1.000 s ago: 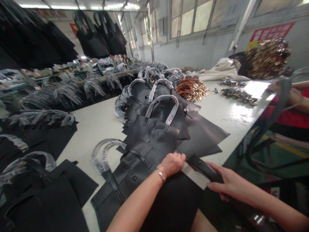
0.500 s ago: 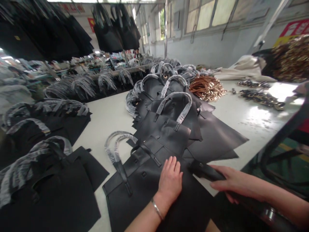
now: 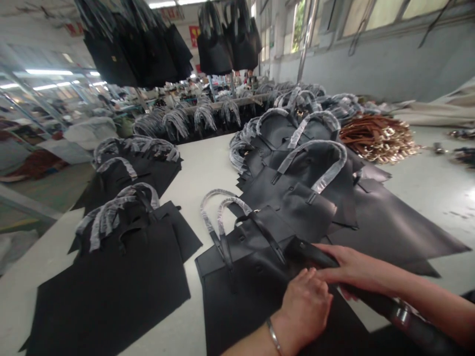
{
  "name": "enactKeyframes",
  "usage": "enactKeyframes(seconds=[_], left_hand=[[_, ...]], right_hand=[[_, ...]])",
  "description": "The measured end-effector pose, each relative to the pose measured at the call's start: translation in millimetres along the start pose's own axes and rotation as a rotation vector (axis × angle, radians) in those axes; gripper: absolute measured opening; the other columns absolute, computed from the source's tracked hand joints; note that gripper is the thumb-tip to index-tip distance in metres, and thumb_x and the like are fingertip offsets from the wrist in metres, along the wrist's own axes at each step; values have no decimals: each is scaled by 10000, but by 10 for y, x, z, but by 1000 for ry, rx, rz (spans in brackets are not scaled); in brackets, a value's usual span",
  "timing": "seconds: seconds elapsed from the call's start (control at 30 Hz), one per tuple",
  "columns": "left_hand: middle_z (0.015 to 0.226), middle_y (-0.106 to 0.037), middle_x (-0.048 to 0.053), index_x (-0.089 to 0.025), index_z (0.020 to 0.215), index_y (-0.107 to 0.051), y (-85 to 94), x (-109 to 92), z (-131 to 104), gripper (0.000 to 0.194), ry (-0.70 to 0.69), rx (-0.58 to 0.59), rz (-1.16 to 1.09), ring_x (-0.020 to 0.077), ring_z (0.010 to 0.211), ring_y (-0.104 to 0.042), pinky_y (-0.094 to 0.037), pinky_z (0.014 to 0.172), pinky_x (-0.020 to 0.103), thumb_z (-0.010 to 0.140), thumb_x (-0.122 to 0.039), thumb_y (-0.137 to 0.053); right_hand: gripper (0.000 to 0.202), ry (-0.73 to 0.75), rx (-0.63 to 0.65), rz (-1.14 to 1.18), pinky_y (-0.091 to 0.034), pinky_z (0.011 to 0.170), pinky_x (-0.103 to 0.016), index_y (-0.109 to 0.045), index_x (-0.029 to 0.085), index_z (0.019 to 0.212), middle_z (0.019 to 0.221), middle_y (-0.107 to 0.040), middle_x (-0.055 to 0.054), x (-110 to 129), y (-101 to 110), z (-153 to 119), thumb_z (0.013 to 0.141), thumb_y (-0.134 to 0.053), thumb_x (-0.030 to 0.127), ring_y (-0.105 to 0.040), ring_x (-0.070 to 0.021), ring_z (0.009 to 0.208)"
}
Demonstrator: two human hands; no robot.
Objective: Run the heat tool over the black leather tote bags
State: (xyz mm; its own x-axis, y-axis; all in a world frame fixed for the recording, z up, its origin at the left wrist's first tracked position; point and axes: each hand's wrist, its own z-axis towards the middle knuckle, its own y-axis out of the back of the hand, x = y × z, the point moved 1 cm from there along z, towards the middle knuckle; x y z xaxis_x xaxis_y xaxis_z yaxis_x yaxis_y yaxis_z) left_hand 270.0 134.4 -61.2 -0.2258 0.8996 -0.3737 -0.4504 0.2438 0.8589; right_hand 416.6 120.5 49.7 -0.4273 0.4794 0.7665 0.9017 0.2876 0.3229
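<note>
A black tote bag (image 3: 237,301) lies flat in front of me, its two handles wrapped in clear plastic and pointing away. My left hand (image 3: 308,306), with a metal bangle at the wrist, rests over its right part. The fingers are curled in; what they hold, if anything, is hidden. Just right of it, my right hand (image 3: 345,269) is wrapped round a long black object (image 3: 308,254) with a shiny metal band near its lower end. Its far end lies over the bag, close to my left fingers. I cannot tell what kind of thing it is.
More black bags (image 3: 308,178) overlap beyond, on the pale table (image 3: 200,163). Another stack of bags (image 3: 115,282) lies to the left. Brown straps with gold-coloured hardware (image 3: 378,138) are heaped at the back right. Black bags (image 3: 230,44) hang overhead.
My view has swung left. My left hand went from lying flat on the bag to curled fingers, moving right towards my right hand. The black object now reaches further over the bag.
</note>
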Motion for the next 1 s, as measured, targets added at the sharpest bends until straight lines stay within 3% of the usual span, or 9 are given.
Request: enactKeyframes(seconds=[0.1, 0.23, 0.33, 0.47, 0.63, 0.73, 0.83, 0.9, 1.0], left_hand=[[964, -652, 107, -112, 1003, -595, 2, -17, 21, 224, 4, 46, 23, 229, 1001, -602, -477, 989, 346, 940, -295, -482], [1091, -625, 110, -109, 1027, -589, 69, 9, 18, 211, -42, 47, 20, 214, 1085, -561, -425, 1045, 330, 936, -261, -474], [1191, -590, 87, -139, 1057, -585, 187, 88, -15, 190, 5, 7, -1, 205, 1163, -509, -377, 1093, 344, 907, -202, -489], [1203, -577, 95, -156, 1108, -579, 303, 277, -62, 229, 281, -100, 31, 246, 1136, -510, -433, 1037, 423, 892, -195, -515], [1173, -587, 98, -135, 1099, -578, 294, 369, -67, 224, 238, -80, 73, 224, 1093, -523, -460, 1002, 354, 898, -193, -499], [1137, -591, 90, -133, 1073, -578, 316, 357, -74, 205, 235, -65, 87, 219, 1041, -528, -490, 943, 330, 901, -207, -495], [1141, -585, 60, -169, 1078, -574, 389, 378, -86, 195, 251, -83, 77, 195, 1042, -520, -485, 936, 301, 896, -177, -505], [1191, -551, 73, -176, 1158, -539, 461, 436, -90, 278, 372, -132, 137, 215, 1098, -488, -439, 1009, 360, 886, -228, -568], [1142, -523, 130, -119, 1170, -522, 561, 568, -81, 606, 678, -150, 274, 296, 1082, -470, -395, 1014, 514, 775, -542, -704]], right_hand=[[414, 8, 49, -38, -446, 403, -172, -611, 167, 1101, 709, -660, -2, 144, -80, 163, 740, -675, 361, -599, -124, 479], [536, 32, -176, -106, -445, 414, -190, -545, 162, 1247, 596, -638, 15, 254, -3, 354, 766, -647, 377, -604, -148, 486], [603, 13, -291, -88, -431, 396, -196, -477, 157, 1306, 472, -568, 44, 213, 188, 306, 796, -611, 450, -558, -143, 417], [561, -85, -198, -20, -429, 382, -189, -518, 156, 1195, 556, -557, 39, 74, 316, 82, 755, -653, 475, -550, -121, 420], [513, -121, -59, -6, -428, 377, -177, -505, 168, 1155, 604, -551, 44, -6, 163, 177, 748, -665, 438, -562, -112, 431], [456, -32, -125, -30, -427, 390, -188, -541, 165, 1093, 600, -559, 36, 25, 105, 399, 771, -637, 474, -568, -120, 444], [607, 27, -235, -136, -436, 420, -231, -466, 152, 1276, 515, -587, 13, 64, 103, 500, 795, -599, 496, -579, -166, 439], [727, 33, -247, -170, -441, 433, -272, -364, 139, 1384, 469, -592, -7, 57, 106, 452, 799, -575, 515, -586, -206, 443], [793, -4, -239, -170, -441, 429, -323, -330, 188, 1410, 461, -587, -24, -58, 96, 265, 761, -576, 571, -595, -250, 457]])
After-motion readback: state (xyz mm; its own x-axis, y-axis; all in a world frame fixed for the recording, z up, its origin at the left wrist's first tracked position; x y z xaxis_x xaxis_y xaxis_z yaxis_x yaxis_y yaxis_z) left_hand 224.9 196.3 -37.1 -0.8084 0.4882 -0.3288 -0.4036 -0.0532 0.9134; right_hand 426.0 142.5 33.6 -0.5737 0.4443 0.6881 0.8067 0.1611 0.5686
